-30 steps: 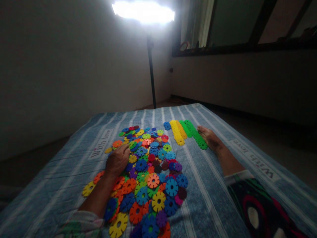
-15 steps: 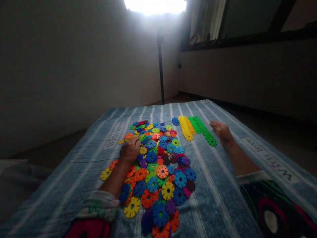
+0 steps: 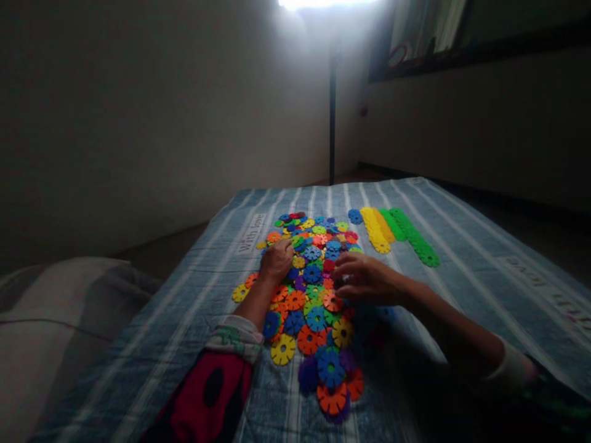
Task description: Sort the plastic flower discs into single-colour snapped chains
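Note:
Many flat, notched plastic discs (image 3: 316,319) in several colours lie in a long heap down the middle of the cloth. My left hand (image 3: 276,261) rests at the heap's left side, its fingers curled together; whatever may be in them is hidden. Over the right side of the heap is my right hand (image 3: 364,278), fingers bent and apart, with nothing visible between them. Beyond it, discs are laid in overlapping rows: a yellow row (image 3: 375,230), a shorter orange-yellow one, and green rows (image 3: 415,239). A blue disc (image 3: 355,216) lies just left of the yellow row.
A blue cloth with white stripes (image 3: 194,295) covers the surface. Grey and white fabric (image 3: 60,320) is bunched at the left. A lit lamp on a dark pole (image 3: 332,123) stands past the far edge, near the walls.
My right hand has moved left from beside the green rows to above the heap. My left hand stays at the heap's left side. The view has shifted, so things appear further right.

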`<state>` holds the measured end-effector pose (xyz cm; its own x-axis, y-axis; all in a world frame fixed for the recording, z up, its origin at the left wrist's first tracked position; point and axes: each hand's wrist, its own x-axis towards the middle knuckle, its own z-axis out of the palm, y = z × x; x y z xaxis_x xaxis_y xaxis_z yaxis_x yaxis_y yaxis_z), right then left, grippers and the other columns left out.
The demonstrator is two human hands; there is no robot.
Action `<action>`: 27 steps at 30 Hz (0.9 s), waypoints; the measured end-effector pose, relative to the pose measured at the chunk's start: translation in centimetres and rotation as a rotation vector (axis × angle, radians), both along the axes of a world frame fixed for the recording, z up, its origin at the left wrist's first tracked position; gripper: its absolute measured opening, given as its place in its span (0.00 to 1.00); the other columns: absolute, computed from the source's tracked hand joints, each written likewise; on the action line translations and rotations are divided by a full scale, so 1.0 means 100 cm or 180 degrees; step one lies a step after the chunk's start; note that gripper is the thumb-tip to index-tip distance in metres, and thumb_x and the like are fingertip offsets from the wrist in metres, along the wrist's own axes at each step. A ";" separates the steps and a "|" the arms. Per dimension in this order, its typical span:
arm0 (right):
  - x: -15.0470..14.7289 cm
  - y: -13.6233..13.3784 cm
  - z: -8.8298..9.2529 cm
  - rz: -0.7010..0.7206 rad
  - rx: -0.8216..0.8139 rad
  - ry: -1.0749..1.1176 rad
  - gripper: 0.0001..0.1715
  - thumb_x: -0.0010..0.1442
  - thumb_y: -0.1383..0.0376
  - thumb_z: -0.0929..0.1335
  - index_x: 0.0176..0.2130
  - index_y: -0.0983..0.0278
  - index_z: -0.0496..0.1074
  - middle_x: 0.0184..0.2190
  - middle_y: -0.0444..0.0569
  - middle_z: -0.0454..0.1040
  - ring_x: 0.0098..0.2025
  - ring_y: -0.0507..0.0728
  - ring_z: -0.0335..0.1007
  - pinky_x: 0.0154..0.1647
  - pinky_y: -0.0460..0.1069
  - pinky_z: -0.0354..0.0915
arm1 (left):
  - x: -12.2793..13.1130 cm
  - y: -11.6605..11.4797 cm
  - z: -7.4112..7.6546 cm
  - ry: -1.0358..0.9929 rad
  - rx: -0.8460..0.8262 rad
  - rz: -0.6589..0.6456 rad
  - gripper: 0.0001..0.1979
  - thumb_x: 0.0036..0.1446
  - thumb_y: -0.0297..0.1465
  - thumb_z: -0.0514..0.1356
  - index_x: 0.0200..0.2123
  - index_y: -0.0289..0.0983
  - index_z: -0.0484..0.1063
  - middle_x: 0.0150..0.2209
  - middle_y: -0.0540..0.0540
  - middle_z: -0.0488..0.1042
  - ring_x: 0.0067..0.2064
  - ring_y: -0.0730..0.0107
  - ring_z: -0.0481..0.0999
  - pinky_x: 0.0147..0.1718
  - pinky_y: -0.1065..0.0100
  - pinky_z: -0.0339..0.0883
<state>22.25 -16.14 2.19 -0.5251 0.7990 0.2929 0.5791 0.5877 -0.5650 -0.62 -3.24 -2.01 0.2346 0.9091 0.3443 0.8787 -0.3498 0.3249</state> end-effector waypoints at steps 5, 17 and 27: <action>-0.020 -0.007 -0.015 0.0218 0.0216 -0.0757 0.21 0.49 0.50 0.74 0.34 0.64 0.73 0.41 0.52 0.70 0.47 0.60 0.62 0.46 0.52 0.60 | 0.002 -0.002 0.001 0.0028 0.0030 0.0019 0.15 0.60 0.28 0.48 0.40 0.36 0.75 0.42 0.42 0.78 0.45 0.64 0.76 0.45 0.69 0.66; -0.010 -0.001 -0.012 -0.0113 0.0390 -0.0771 0.05 0.57 0.63 0.69 0.34 0.63 0.75 0.38 0.51 0.71 0.42 0.56 0.64 0.42 0.50 0.61 | 0.001 -0.001 0.000 0.0075 0.0017 0.0082 0.14 0.59 0.29 0.49 0.39 0.36 0.75 0.41 0.43 0.78 0.43 0.65 0.76 0.43 0.70 0.65; -0.022 -0.009 -0.021 0.0240 0.0275 -0.0881 0.12 0.47 0.66 0.75 0.36 0.59 0.76 0.46 0.51 0.71 0.55 0.63 0.61 0.54 0.57 0.60 | 0.002 0.000 -0.001 0.0139 0.0096 0.0045 0.14 0.58 0.28 0.49 0.37 0.36 0.76 0.41 0.43 0.78 0.44 0.65 0.76 0.45 0.70 0.66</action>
<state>20.02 -17.03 0.05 -0.6514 0.7331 0.1955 0.6571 0.6739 -0.3377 -0.45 -3.25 -2.09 0.2372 0.9017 0.3614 0.8967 -0.3464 0.2757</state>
